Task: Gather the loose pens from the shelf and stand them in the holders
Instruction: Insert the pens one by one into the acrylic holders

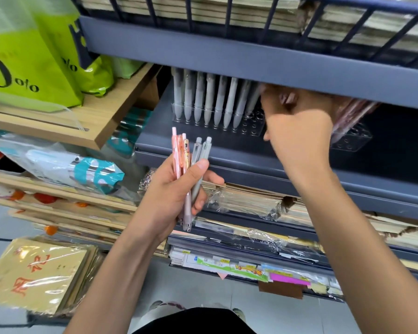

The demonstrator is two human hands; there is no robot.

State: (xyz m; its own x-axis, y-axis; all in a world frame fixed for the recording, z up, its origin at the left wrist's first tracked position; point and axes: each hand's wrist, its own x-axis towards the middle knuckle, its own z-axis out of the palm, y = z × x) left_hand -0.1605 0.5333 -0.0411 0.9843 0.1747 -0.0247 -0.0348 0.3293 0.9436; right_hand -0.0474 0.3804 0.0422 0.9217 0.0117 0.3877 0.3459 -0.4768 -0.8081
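Observation:
My left hand (179,194) grips a bundle of several pens (191,165), pink ones and grey ones, upright in front of the dark shelf (203,145). A clear holder (251,126) on that shelf has a row of grey pens (210,100) standing in it, with open holes at its right end. My right hand (297,126) reaches under the upper shelf, fingers curled round a pink pen (287,97) between the two holders. A second clear holder (352,138) with pink pens (352,112) stands to the right, partly hidden by the hand.
The upper shelf's front lip (251,66) hangs low over the holders. Green bags (29,56) sit on a wooden shelf (101,121) at left. Wrapped notebooks (246,201) fill the lower shelves, and packs of paper (34,271) lie lower left.

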